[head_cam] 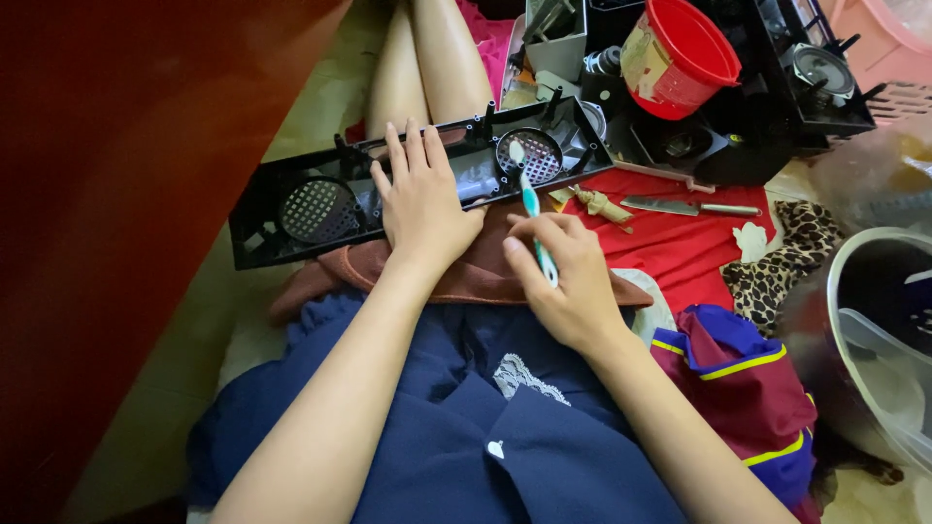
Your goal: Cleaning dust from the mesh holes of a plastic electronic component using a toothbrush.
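Black speaker panel (pixel 320 209) lies across the lap, centre-left of frame, on a brown cloth (pixel 466 277). Left hand (pixel 419 199) rests flat on its middle, fingers spread, gripping nothing. Right hand (pixel 573 281) pinches a toothbrush (pixel 530 204) — bristles at the right round grille; scrubbing looks midway, left grille apparently untouched — knife (pixel 680 206) right of centre

Navy dress (pixel 466 437) (white lace trim)

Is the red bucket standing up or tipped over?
Tipped. The red bucket leans with its open mouth facing up and to the right, resting on black parts.
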